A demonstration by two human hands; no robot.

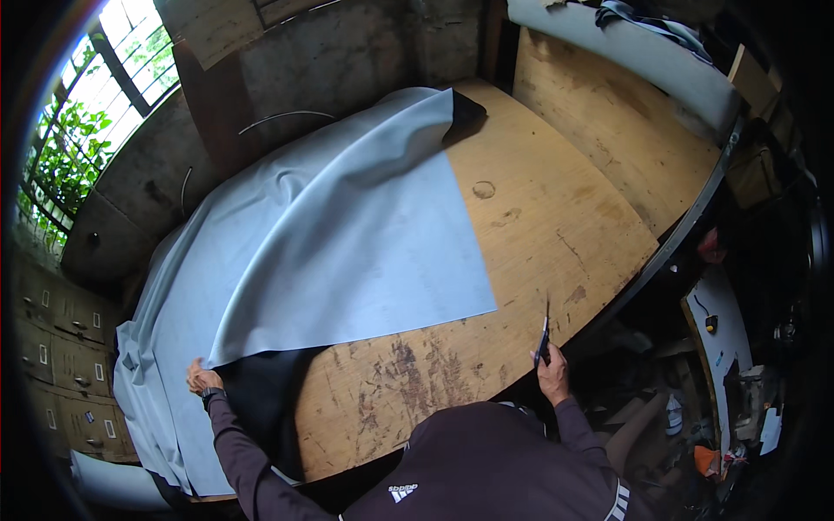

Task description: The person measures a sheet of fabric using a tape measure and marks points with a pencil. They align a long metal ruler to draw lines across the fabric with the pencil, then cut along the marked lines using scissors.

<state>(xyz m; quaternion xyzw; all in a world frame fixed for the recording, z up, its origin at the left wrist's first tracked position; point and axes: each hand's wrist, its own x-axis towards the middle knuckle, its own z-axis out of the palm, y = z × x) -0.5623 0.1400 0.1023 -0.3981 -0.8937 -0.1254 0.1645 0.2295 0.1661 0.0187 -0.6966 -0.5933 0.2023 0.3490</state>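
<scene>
A large light-grey sheet [382,260], like vinyl or coated cloth, lies over the wooden table, with a raised fold running across it. My left hand [204,378] is closed on the sheet's near edge at the left, where the dark underside [269,391] shows. In my right hand [552,375], over the table's near edge, is a pair of scissors [544,337], blades pointing away from me. The scissors are apart from the sheet, to the right of its near right corner.
The worn, stained wooden table [556,208] extends to the right. A light roll [625,52] rests at the far right. Drawers [74,347] stand at the left, below a barred window [113,78]. A cluttered white board [721,321] is at the right.
</scene>
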